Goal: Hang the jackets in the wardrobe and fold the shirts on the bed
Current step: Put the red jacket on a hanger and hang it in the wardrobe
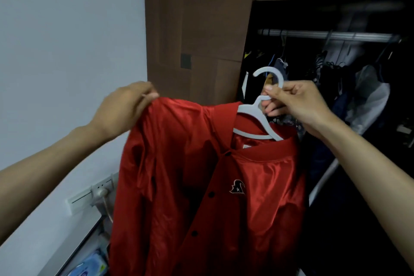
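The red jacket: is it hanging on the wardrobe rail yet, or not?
Not yet. The red jacket sits on a white hanger gripped by the right hand, its hook below the rail; the left hand pinches one shoulder.

red satin jacket (224,186) | buttoned | draped on white hanger (257,114) | held aloft

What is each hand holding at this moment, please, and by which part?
The right hand grips the white plastic hanger at its neck; the left hand pinches the shiny red jacket by its shoulder.

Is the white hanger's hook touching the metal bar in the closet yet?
Apart. In the head view the white plastic hanger sits in the right hand, its hook clearly below the silver metal wardrobe rail.
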`<move>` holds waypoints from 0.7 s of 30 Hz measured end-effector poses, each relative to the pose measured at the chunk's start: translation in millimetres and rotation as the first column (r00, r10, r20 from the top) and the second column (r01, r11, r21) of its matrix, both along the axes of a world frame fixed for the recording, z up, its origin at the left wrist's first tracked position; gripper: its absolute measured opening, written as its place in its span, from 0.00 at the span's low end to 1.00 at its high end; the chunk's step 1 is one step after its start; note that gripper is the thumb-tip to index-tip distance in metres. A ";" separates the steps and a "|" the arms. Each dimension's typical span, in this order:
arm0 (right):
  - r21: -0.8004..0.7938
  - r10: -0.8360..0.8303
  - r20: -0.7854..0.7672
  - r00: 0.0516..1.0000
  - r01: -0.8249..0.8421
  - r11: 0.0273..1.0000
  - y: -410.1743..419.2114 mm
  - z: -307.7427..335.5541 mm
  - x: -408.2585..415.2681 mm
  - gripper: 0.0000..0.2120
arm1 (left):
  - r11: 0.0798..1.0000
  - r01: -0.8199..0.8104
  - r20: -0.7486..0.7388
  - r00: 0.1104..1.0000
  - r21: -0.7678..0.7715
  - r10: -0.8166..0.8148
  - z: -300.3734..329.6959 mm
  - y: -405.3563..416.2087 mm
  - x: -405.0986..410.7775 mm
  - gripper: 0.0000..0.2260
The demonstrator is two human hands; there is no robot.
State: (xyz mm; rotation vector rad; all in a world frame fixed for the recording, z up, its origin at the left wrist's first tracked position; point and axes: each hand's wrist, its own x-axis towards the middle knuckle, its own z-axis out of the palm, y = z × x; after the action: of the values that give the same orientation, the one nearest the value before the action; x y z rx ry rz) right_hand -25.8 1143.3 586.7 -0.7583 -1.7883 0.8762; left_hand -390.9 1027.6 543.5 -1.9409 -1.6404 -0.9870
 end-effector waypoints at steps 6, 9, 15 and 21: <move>-0.010 0.043 -0.035 0.998 -0.043 0.999 -3.1 2.2 -4.6 0.08 | 0.967 -0.032 0.018 0.999 -0.253 0.038 -6.0 6.9 4.9 0.08; 0.049 0.051 -0.007 0.999 -0.051 0.998 -9.6 5.0 -24.4 0.11 | 0.936 0.215 0.139 0.973 -0.279 -0.183 1.3 9.7 47.7 0.09; 0.041 -0.031 0.040 0.999 0.029 0.999 -7.5 11.4 -13.5 0.13 | 0.926 0.318 0.156 0.944 -0.205 -0.289 -10.5 6.2 56.0 0.05; -0.011 -0.085 -0.027 0.996 0.085 0.996 0.2 17.3 10.9 0.14 | 0.874 0.425 0.264 0.894 -0.238 -0.362 -29.5 1.2 61.4 0.05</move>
State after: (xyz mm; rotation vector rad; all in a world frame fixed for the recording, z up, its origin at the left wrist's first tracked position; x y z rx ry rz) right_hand -14.9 1143.5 604.0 -0.8189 -1.7160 0.8359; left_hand -329.6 1028.8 514.0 -2.5222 -1.6028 -1.1951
